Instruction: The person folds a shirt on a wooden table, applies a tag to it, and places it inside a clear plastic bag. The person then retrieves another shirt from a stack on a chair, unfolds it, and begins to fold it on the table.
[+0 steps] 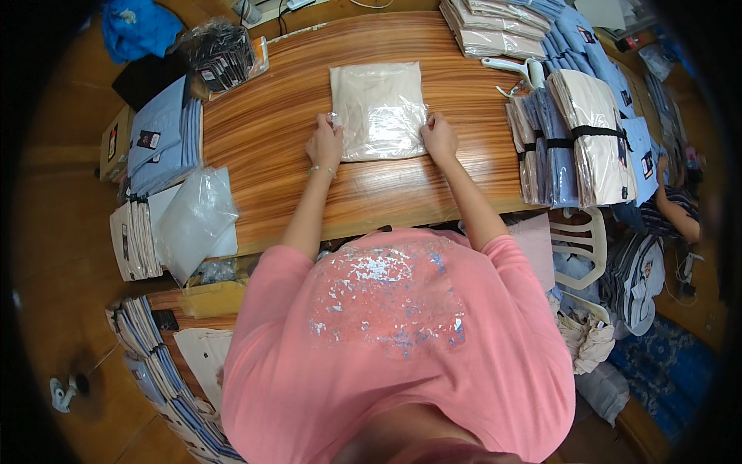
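bag: (378, 110) beige shirt in clear plastic, flat on counter (270, 147) centre; long axis runs away from person
L hand: (325, 144) fingers pinching bag's near-left edge
R hand: (439, 138) curled on near-right corner; both equally near

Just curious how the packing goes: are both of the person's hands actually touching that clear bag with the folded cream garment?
Touching. The head view shows the left hand on the bagged cream garment's lower left corner and the right hand pressing its lower right edge.

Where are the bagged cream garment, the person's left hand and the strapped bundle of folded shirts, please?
bagged cream garment (379, 108): head view, middle of the plastic.
left hand (325, 144): head view, back of the hand.
strapped bundle of folded shirts (599, 151): head view, cream top shirt.
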`<state>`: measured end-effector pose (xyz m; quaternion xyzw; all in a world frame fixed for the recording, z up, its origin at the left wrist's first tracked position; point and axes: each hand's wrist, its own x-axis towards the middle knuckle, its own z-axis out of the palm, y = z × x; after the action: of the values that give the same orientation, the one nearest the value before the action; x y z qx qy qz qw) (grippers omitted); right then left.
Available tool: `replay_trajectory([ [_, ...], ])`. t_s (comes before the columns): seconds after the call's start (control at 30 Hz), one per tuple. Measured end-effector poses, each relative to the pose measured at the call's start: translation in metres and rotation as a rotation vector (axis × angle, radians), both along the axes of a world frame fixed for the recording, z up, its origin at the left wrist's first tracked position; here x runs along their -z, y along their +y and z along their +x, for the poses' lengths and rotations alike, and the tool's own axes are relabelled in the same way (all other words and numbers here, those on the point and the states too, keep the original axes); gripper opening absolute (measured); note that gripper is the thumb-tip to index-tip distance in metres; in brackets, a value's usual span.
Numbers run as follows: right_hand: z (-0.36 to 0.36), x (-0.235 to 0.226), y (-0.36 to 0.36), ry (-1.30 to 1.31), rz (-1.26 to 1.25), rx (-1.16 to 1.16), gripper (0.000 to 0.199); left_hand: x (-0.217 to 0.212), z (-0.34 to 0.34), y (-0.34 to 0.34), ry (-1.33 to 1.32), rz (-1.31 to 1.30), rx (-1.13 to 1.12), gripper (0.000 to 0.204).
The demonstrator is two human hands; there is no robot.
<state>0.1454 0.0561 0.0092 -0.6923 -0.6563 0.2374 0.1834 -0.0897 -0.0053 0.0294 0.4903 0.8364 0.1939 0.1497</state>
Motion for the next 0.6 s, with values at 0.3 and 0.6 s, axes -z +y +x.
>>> replay_trajectory([
  [0.3, -0.006, -0.010, -0.022, -0.288, 0.193, -0.170, 0.038, 0.031, -0.005, -0.014, 0.223, 0.113, 0.105, 0.044],
  [0.6, 0.009, 0.022, -0.027, -0.382, 0.355, -0.163, 0.049, 0.029, -0.010, -0.005, 0.176, -0.148, 0.141, 0.051],
])
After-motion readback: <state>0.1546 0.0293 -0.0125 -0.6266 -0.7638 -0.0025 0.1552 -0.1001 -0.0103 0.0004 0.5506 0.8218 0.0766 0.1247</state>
